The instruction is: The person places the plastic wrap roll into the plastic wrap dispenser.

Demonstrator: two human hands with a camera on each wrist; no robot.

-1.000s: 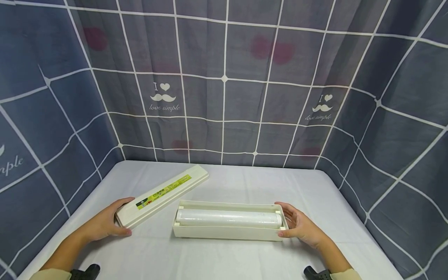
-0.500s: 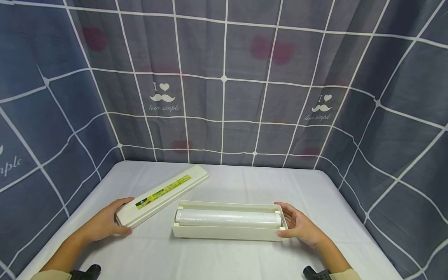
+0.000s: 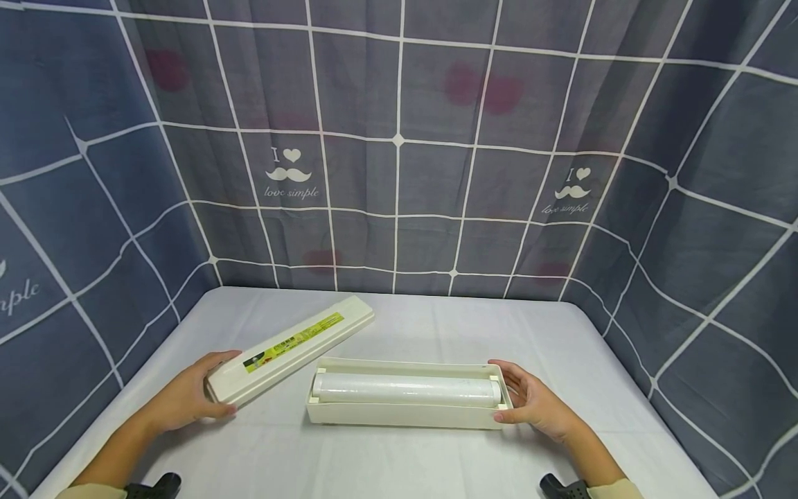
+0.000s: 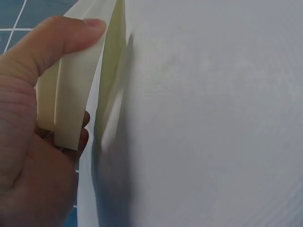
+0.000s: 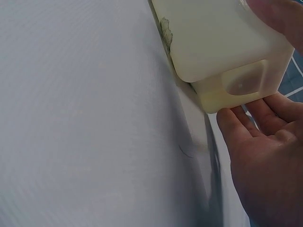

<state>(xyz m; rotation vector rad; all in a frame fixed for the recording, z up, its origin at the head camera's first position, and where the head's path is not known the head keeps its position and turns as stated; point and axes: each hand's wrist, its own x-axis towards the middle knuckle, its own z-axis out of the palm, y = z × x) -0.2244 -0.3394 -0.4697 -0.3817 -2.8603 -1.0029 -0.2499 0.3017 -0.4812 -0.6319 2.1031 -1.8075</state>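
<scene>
- The left hand [image 3: 177,398] curls round the left end of a long, flat, cream plastic lid [image 3: 291,351], thumb on its near side.
- The right hand [image 3: 539,407] grips the right end of a long, open-topped, cream plastic box [image 3: 405,415].
- A glossy white cylindrical roll [image 3: 408,389] lies lengthwise inside.
- On the white cloth-covered worktop [image 3: 399,461], the lid slants left of the box, far end behind it.

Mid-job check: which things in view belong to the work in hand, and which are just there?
Likely part of the job:
long lid, gripped by the left hand
open box, gripped at one end by the right hand
white roll, inside the box

Just there:
white cloth underneath
checked curtain behind
black wrist devices
</scene>
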